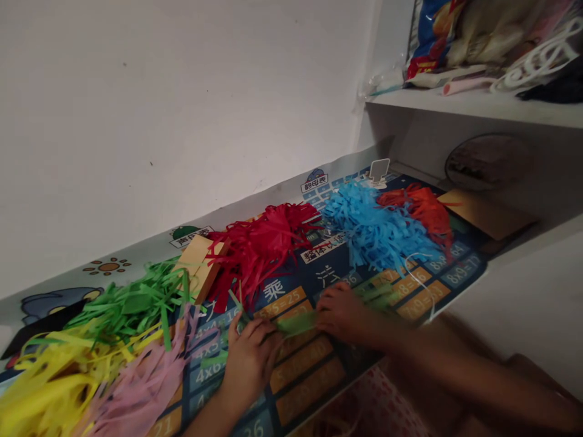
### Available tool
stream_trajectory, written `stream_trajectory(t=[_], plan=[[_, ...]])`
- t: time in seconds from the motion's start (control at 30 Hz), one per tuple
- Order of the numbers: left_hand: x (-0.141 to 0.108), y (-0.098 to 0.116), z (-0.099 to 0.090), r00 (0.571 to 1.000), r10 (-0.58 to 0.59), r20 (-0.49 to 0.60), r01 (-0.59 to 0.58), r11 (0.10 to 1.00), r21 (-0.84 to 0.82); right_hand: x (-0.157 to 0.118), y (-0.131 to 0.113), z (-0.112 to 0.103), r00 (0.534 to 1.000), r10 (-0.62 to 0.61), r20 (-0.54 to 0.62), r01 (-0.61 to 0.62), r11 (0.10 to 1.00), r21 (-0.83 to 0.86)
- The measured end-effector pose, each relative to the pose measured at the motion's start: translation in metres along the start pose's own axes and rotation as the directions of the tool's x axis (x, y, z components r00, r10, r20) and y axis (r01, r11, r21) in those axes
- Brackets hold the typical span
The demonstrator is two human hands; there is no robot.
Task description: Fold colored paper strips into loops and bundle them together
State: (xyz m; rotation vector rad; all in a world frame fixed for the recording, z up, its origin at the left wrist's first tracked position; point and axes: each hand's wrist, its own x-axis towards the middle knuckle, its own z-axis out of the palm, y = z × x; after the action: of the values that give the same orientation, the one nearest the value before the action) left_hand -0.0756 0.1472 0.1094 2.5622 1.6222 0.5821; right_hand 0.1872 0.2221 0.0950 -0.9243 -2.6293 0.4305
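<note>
Stretched low over the printed desk mat (pixel 310 355) is a light green fringed paper tassel (pixel 298 325), its cut strips spreading out past both hands. My left hand (pixel 252 352) is closed over its left end, with a few thin strips sticking up by the fingers. My right hand (pixel 341 312) grips the tassel farther right, somewhat blurred, and covers part of it. Just beyond the hands lies a red fringed paper bundle (pixel 268 233). A blue fringed bundle (pixel 373 224) sits behind my right hand. Pink paper strips (pixel 146 382) lie left of my left hand.
Green (pixel 136 303) and yellow paper strips (pixel 59 376) heap at the left. A tan paper or card stack (pixel 200 261) stands by the red bundle. Orange-red strips (pixel 419 206), a brown card (pixel 487 212) and a white cord (pixel 426 279) are at the right. A shelf (pixel 478 109) overhangs there.
</note>
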Motion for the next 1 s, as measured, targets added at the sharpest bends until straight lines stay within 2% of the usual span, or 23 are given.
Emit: stream_trajectory(t=[0.1, 0.2, 0.33, 0.6, 0.67, 0.73, 0.8, 0.87, 0.93, 1.0], plan=[[0.003, -0.002, 0.001, 0.998, -0.059, 0.028, 0.060, 0.997, -0.045, 0.004, -0.001, 0.003, 0.996, 0.090, 0.020, -0.091, 0.994, 0.056], [0.009, -0.004, 0.005, 0.986, -0.146, 0.080, 0.152, 0.985, -0.077, 0.008, -0.001, 0.005, 0.984, 0.177, 0.007, -0.177, 0.983, 0.044], [0.021, -0.006, 0.009, 0.963, -0.227, 0.148, 0.229, 0.973, 0.001, 0.014, -0.004, 0.006, 0.968, 0.252, 0.002, -0.252, 0.968, 0.005], [0.036, -0.007, 0.011, 0.938, -0.239, 0.250, 0.218, 0.970, 0.109, 0.016, -0.004, 0.011, 0.961, 0.277, 0.009, -0.277, 0.961, -0.025], [0.035, -0.005, 0.012, 0.941, -0.245, 0.234, 0.220, 0.967, 0.130, 0.016, -0.004, 0.009, 0.961, 0.278, 0.014, -0.277, 0.961, -0.019], [0.032, -0.005, 0.013, 0.959, -0.227, 0.170, 0.205, 0.969, 0.139, 0.014, -0.006, 0.007, 0.956, 0.294, -0.004, -0.294, 0.956, -0.017], [0.027, -0.006, 0.015, 0.989, -0.122, 0.082, 0.110, 0.985, 0.136, 0.011, -0.011, 0.005, 0.967, 0.250, -0.051, -0.252, 0.966, -0.051], [0.023, -0.006, 0.016, 0.998, 0.043, 0.041, -0.048, 0.988, 0.146, 0.006, -0.017, 0.006, 0.990, 0.109, -0.088, -0.120, 0.985, -0.126], [0.021, -0.003, 0.016, 0.988, 0.140, 0.071, -0.150, 0.973, 0.177, 0.002, -0.022, 0.010, 0.996, -0.040, -0.082, 0.021, 0.976, -0.216], [0.022, 0.003, 0.017, 0.979, 0.153, 0.136, -0.180, 0.960, 0.214, 0.001, -0.024, 0.015, 0.992, -0.110, -0.060, 0.088, 0.952, -0.294]])
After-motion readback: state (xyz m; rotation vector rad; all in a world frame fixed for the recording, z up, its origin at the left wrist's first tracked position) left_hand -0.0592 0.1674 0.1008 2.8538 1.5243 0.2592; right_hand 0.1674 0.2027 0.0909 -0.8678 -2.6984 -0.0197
